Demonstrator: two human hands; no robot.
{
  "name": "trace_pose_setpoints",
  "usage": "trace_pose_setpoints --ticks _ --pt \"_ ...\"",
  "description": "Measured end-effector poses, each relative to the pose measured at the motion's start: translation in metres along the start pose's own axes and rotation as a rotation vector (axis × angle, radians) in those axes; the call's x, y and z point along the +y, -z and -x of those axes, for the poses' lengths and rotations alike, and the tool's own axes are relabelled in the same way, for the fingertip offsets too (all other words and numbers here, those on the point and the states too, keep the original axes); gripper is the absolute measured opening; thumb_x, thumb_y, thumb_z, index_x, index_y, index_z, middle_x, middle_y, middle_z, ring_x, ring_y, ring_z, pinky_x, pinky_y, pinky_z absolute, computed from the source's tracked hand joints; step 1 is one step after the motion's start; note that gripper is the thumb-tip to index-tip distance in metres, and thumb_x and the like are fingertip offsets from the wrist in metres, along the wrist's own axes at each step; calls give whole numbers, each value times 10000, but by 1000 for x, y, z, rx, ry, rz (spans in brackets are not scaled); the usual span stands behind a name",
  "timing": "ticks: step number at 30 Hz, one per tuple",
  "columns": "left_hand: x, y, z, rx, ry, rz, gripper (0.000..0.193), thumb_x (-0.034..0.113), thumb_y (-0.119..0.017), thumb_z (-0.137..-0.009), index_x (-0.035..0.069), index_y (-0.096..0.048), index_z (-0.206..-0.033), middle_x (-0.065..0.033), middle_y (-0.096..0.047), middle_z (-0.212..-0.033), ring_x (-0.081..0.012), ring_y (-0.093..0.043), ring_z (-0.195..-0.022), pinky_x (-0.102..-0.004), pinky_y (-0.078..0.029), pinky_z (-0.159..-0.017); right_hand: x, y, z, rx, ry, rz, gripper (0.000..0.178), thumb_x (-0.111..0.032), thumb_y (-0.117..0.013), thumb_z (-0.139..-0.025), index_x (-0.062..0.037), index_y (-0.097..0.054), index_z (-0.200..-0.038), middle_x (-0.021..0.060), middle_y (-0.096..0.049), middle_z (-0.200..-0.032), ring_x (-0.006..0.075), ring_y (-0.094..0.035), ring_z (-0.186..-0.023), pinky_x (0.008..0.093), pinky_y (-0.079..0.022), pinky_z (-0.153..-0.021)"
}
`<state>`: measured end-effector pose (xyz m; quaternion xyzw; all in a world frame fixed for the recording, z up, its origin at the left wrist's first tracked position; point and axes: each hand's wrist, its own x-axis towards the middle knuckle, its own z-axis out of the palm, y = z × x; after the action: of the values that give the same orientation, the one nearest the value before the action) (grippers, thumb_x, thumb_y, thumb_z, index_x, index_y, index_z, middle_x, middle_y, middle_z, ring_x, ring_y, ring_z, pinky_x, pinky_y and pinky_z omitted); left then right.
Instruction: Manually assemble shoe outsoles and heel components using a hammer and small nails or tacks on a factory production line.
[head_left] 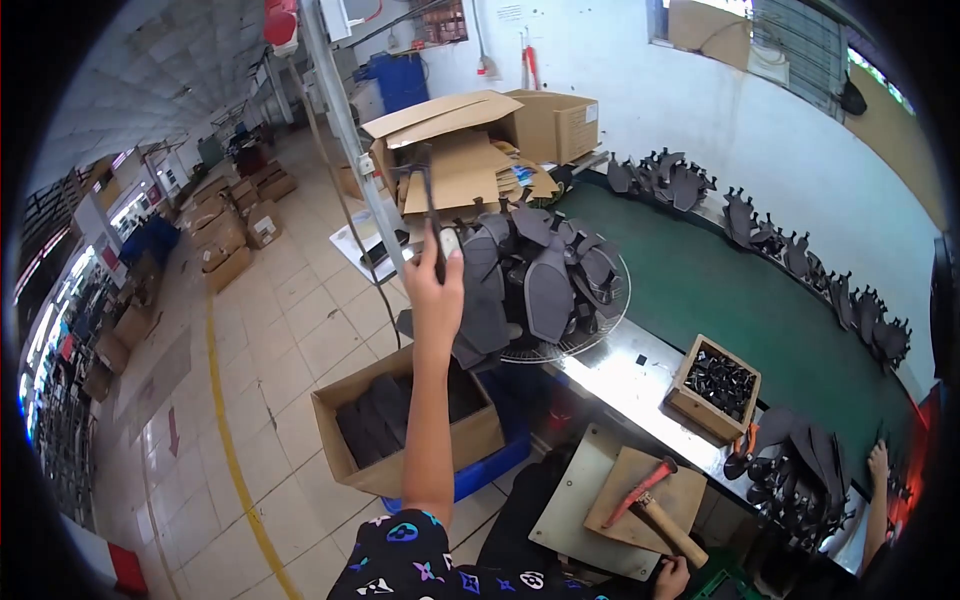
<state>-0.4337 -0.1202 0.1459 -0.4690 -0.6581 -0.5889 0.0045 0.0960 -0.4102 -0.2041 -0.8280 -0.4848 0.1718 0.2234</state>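
My left hand [437, 285] reaches forward, its fingers and thumb closed on a thin dark sole-like piece [430, 190] seen nearly edge-on. Just right of that hand, a pile of dark grey shoe soles [550, 295] fills a round wire basket [570, 350]. At the lower edge my right hand [671, 578] shows only in part, fingers curled, beside a corner of the pale board [560, 530]; whatever it may hold is hidden. A hammer [660, 515] with a red head and wooden handle lies across a brown pad [625, 480] on that board.
Below my left forearm stands a carton [345, 445] of dark soles, over a blue bin [510, 450]. A wooden box [690, 405] of small black parts sits beside a green conveyor [720, 270] with soles along it. Another person's hand [878, 465] is at far right. Cardboard boxes [450, 130] stand behind.
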Motion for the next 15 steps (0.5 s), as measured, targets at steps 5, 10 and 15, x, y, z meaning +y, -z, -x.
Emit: trace_pose_setpoints --ticks 5,10,15 --pt "-49 -117 -4 -212 -106 -796 515 524 -507 -913 113 -667 -1180 -340 -586 -1152 -517 -542 -1088 -651 -433 -894 28 -15 -7 208 -54 -56 236 -233 -621 -888 -31 -704 -977 193 -700 -826 378 -686 -789 460 -522 -687" --pt "-149 -131 -62 38 -475 -753 348 396 -567 -951 118 -741 -1069 -224 -685 -910 -426 -653 -901 -515 -509 -831 -7 9 -14 81 -147 -178 234 -249 -600 -903 -71 -702 -1015 174 -709 -879 348 -696 -796 442 -540 -669" --pt "-193 -131 -94 -355 -181 -189 473 439 -497 -1008 139 -613 -1354 -247 -588 -1284 -357 -556 -1188 -418 -410 -1031 21 30 2 123 -278 -1037 198 -113 -532 -981 0 -657 -1084 97 -719 -916 127 -663 -677 259 -529 -579"
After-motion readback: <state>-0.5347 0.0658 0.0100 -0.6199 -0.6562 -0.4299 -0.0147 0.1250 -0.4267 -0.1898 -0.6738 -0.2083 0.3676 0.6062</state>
